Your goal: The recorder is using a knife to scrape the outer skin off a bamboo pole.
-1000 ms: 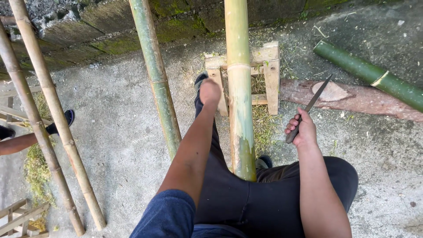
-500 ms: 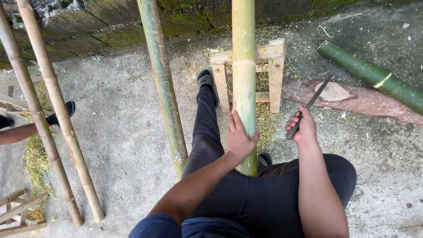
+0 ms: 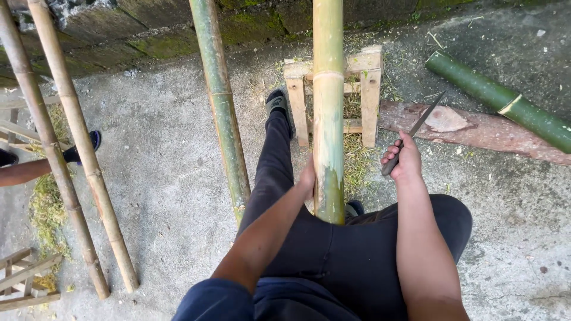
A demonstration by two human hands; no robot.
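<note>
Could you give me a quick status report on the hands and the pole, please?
Left hand gripping bamboo pole. Right hand holding knife, blade clear. Pole rests on wooden stand.

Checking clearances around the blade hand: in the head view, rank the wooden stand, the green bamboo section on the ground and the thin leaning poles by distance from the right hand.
1. Wooden stand: just up-left of the right hand, under the bamboo pole.
2. Green bamboo section: lying to the upper right.
3. Thin leaning poles: far left, farthest.
</note>
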